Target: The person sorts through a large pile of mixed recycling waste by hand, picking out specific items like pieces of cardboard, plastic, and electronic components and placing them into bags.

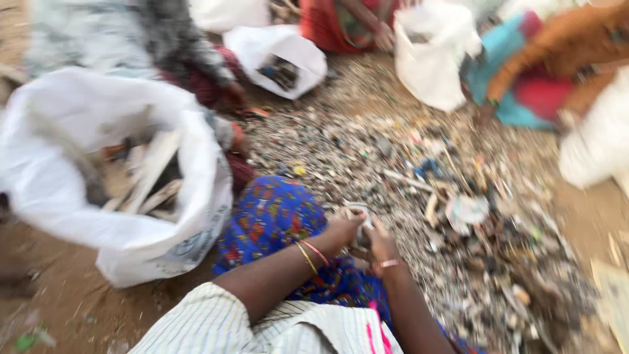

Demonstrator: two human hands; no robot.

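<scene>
My left hand [342, 229] and my right hand [381, 244] meet just past my knee, which is covered in blue patterned cloth [275, 213]. Both hands close around one small pale grey piece of scrap [360, 213]; blur hides its shape. Bangles ring both wrists. A striped sleeve covers my left upper arm. Right in front of the hands spreads a heap of mixed small scrap [458, 216] on the dirt.
A large white sack [131, 242] with pale flat pieces inside lies open at my left. Other people sit around the heap, with more white sacks: one far centre [308, 56], one far right of centre [429, 62], another at the right edge [596, 144].
</scene>
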